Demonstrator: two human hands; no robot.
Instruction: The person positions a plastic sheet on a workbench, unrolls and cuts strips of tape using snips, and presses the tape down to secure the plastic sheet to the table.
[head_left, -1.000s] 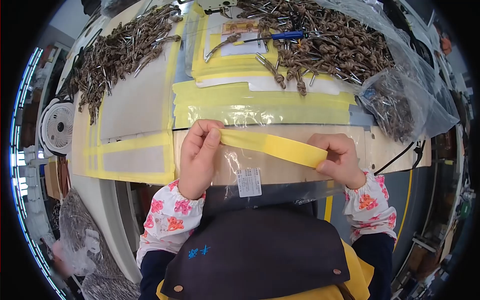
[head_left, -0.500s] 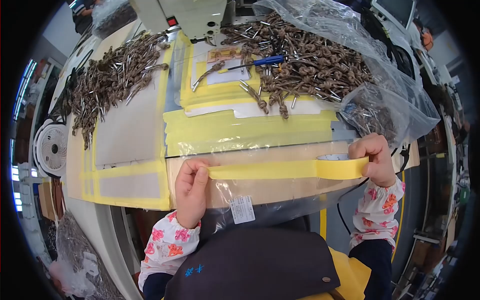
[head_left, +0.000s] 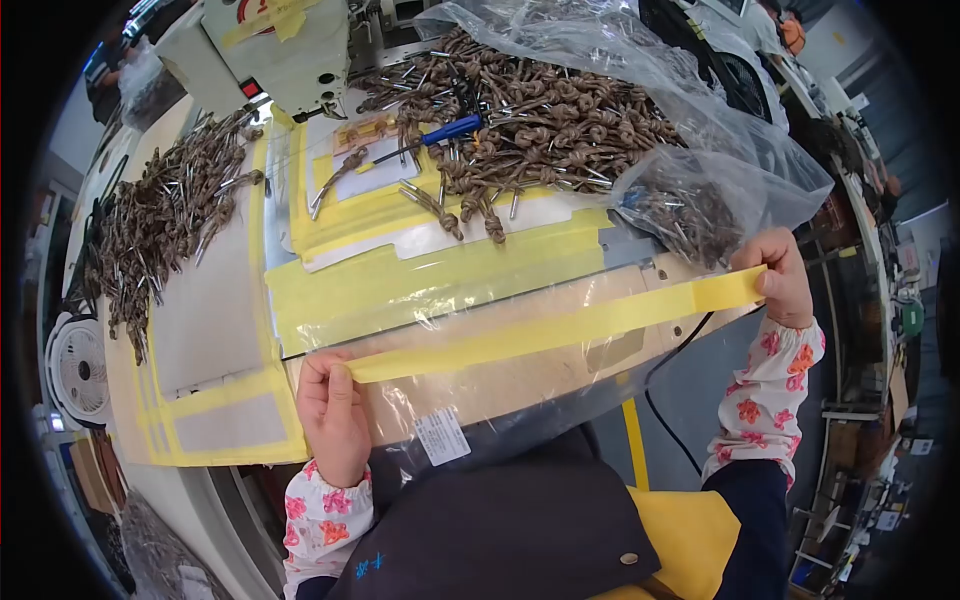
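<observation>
A strip of yellow masking tape (head_left: 540, 328) is stretched in the air between my hands, slanting up to the right. My left hand (head_left: 337, 418) pinches its free end between thumb and fingers near the table's front edge. My right hand (head_left: 784, 280) grips the tape roll (head_left: 730, 290), now seen nearly edge-on. Below the strip, clear plastic film (head_left: 395, 435) with a white printed label (head_left: 443, 436) hangs over the front edge of the table.
Piles of brown knotted cords with metal tips (head_left: 590, 115) lie at the back right and left (head_left: 175, 205). A blue screwdriver (head_left: 452, 130) rests near a white machine head (head_left: 290, 70). A clear bag of cords (head_left: 690, 205) sits behind my right hand. A white fan (head_left: 80, 368) stands left.
My hands have moved farther apart, lengthening the strip. The right hand rose to the right and the roll turned edge-on. The view has shifted and tilted.
</observation>
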